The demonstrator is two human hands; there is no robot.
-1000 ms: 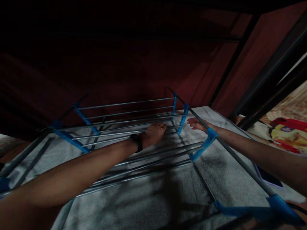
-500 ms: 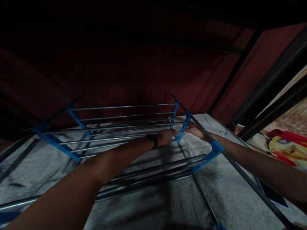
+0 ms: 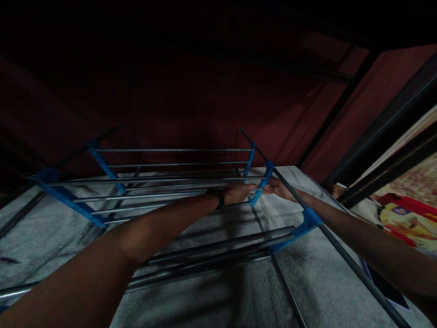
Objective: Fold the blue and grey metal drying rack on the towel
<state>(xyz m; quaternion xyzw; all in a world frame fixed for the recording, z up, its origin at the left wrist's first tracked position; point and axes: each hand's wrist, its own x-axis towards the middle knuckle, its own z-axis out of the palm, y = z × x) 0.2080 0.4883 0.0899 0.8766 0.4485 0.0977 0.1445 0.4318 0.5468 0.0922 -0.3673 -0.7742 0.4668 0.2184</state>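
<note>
A rack of metal tubes [image 3: 180, 150] and blue plastic brackets lies across a grey blanket [image 3: 218, 300]. My left hand [image 3: 239, 192], with a dark band at the wrist, is closed around a tube near its right end. That tube meets a blue bracket [image 3: 262, 184] there. From the outer side, my right hand [image 3: 280, 187] grips the same bracket, its fingers closed at the edge and partly hidden. A nearer blue bracket [image 3: 297, 232] holds several more tubes. On the left, another blue bracket [image 3: 73, 200] carries the other tube ends.
Behind the rack stands a dark red wall [image 3: 211, 100]. Dark bars [image 3: 341, 109] run along the right. A red and yellow package [image 3: 409, 216] lies beyond them. Below my right forearm, a flat dark device [image 3: 385, 282] is partly hidden.
The left end of the rack has shifted slightly left and up in view. My left hand has moved slightly along, its fingers now closer to the bracket. My right hand stays at the bracket.
</note>
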